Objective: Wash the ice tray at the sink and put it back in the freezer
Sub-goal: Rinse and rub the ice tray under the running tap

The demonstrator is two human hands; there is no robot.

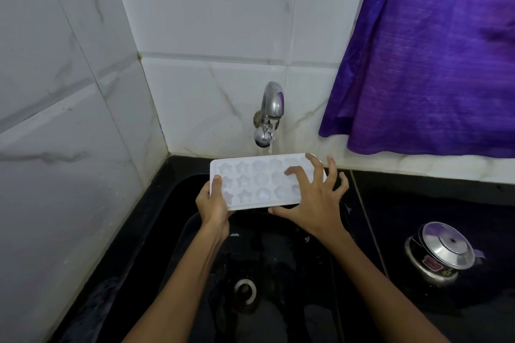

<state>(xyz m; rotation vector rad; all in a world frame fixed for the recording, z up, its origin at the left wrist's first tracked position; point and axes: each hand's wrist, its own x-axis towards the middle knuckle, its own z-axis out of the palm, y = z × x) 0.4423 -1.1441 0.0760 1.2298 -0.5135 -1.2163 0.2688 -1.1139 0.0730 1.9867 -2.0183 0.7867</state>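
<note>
A white ice tray [259,179] with star and round moulds is held level over the black sink [172,220], just under the steel tap [271,104]. A thin stream of water falls from the tap onto the tray's far edge. My left hand [213,203] grips the tray's left end, thumb on top. My right hand [313,198] lies over the tray's right end with fingers spread, thumb at the near edge.
The sink drain [245,291] sits below my arms. A steel pot with a lid [439,252] stands on the black counter at the right. A purple curtain [426,50] hangs above it. White tiled walls [69,92] close off the left and back.
</note>
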